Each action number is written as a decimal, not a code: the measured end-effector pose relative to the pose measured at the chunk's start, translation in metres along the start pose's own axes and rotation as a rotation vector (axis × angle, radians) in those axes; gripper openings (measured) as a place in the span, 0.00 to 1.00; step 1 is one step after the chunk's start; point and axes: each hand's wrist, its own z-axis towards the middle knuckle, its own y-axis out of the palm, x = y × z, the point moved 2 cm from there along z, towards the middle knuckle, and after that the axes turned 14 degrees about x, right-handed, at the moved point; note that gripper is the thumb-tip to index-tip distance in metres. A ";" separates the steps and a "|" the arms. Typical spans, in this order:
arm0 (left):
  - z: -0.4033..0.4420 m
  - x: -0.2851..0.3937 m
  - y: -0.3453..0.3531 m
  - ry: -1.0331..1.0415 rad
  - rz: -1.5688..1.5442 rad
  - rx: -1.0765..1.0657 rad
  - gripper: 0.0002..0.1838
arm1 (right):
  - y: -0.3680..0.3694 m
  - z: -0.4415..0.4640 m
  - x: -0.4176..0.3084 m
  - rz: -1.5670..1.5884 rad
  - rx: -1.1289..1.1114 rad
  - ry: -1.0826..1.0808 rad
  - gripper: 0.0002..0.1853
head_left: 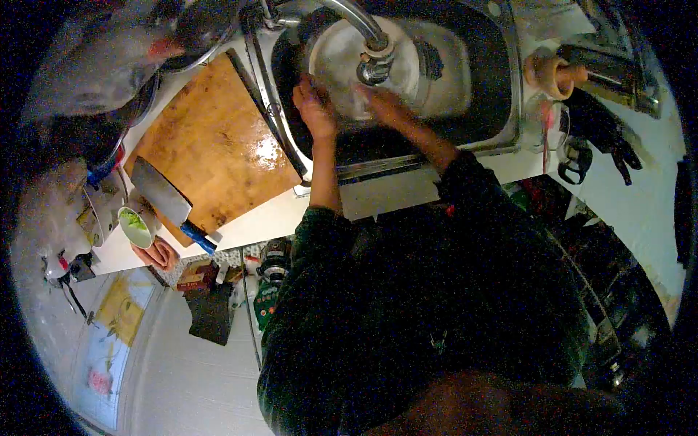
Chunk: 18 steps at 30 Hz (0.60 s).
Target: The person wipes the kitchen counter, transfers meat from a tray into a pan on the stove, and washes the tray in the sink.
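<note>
In the sink [502, 131], a wide, round, pale metal basin [338, 54] lies beneath the faucet [374, 51]. My left hand [315, 109] is at the basin's near left rim, its fingers curled against the edge. My right hand [385, 109] reaches over the near part of the basin, just below the faucet head. Its fingers are blurred, and I cannot make out whether they hold anything. Left of the sink is a wet wooden cutting board [211, 145]. A cleaver [161, 190] with a blue handle rests along the board's left side.
A white bowl [136, 231] of chopped greens stands by the cleaver, near some pink sausages [155, 254]. Right of the sink are a wooden mortar [550, 76] and a black glove [607, 138]. Pans [207, 36] crowd the upper left.
</note>
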 end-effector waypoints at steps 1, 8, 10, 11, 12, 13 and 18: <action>0.012 0.016 -0.003 0.106 0.216 -0.047 0.25 | -0.001 0.022 0.007 0.180 0.062 0.042 0.20; 0.000 0.012 -0.001 -0.046 0.449 -0.329 0.29 | -0.077 0.096 0.019 0.489 0.393 -0.166 0.17; -0.012 -0.005 0.001 0.064 0.377 -0.316 0.30 | -0.056 0.103 0.011 0.594 0.432 -0.151 0.16; -0.014 -0.003 -0.003 0.126 0.297 -0.321 0.29 | -0.043 0.106 0.005 0.669 0.417 -0.153 0.15; -0.012 -0.006 0.002 -0.085 0.289 -0.388 0.30 | -0.027 0.105 -0.002 0.733 0.412 -0.142 0.15; -0.009 -0.003 0.006 -0.294 0.297 -0.438 0.30 | -0.012 0.103 -0.013 0.796 0.397 -0.135 0.15; -0.007 0.014 -0.007 -0.050 0.254 -0.324 0.19 | 0.050 0.061 -0.039 0.896 0.236 -0.074 0.13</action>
